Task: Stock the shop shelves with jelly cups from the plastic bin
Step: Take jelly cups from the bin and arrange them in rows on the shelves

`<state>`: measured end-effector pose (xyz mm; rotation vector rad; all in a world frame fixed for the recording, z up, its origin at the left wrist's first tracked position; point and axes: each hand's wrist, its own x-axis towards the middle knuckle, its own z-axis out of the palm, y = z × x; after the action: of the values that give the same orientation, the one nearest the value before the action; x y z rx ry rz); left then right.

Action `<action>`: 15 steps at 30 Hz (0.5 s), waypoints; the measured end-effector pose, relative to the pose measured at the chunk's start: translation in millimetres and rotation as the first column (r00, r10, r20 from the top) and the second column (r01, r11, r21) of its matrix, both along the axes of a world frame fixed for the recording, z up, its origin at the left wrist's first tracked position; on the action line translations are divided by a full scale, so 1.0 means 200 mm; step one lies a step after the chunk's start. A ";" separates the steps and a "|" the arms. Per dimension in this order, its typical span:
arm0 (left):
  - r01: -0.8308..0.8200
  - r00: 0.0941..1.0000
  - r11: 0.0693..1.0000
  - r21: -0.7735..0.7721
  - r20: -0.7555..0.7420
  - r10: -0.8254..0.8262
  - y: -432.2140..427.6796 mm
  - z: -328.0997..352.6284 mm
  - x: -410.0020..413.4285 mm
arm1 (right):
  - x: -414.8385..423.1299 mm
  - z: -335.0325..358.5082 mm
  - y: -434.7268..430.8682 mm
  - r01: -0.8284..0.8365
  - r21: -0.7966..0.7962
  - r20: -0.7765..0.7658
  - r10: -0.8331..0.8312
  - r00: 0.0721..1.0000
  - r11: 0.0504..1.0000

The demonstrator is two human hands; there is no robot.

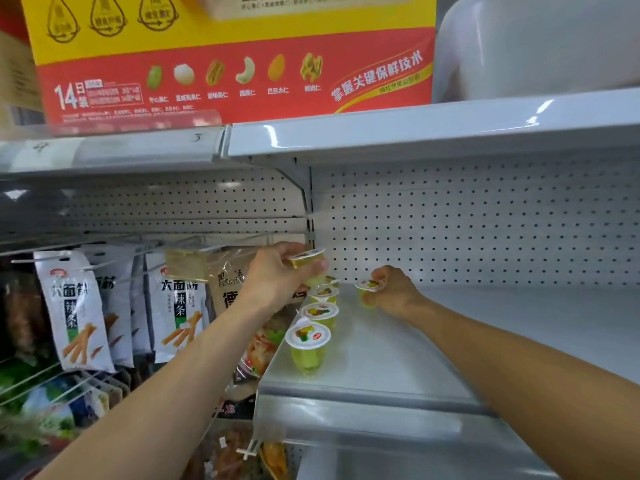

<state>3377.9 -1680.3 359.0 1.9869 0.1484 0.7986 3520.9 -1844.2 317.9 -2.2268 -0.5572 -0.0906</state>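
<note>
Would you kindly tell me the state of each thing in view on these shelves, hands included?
left hand: raised, grips left cup.
left cup: sealed, held off the shelf.
right hand: grips right cup at the shelf's back.
right cup: sealed, upright; whether set down, cannot tell.
row of cups: sealed, upright, along the shelf's left edge.
snack bags: hanging.
box: sitting on the upper shelf.

A file of small clear plastic jelly cups [308, 348], yellow-green inside with white fruit-printed lids, stands upright along the left edge of the white metal shelf [398, 358], running from near its front edge toward the back. The left hand [277, 271] holds a raised jelly cup [309, 261] above the file's back end. The right hand [394, 292] grips a low jelly cup [370, 286] near the back edge, just right of the file.
</note>
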 end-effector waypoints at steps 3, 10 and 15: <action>0.003 1.000 1.000 0.000 -0.014 -0.003 0.00 -0.01 0.02 | 0.04 0.00 0.02 -0.012 0.001 -0.012 0.012 1.000 1.000; 0.010 1.000 1.000 0.020 -0.016 -0.010 -0.04 0.00 0.02 | 0.06 0.01 -0.01 -0.008 -0.051 -0.016 0.007 1.000 0.999; -0.024 1.000 0.993 0.114 -0.014 0.026 -0.08 0.03 0.00 | -0.08 0.14 -0.11 -0.102 0.186 0.122 0.080 0.989 0.977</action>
<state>3377.8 -1695.5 364.4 2.1023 0.1396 0.8237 3504.1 -1865.8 346.4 -2.0139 -0.6834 -0.2163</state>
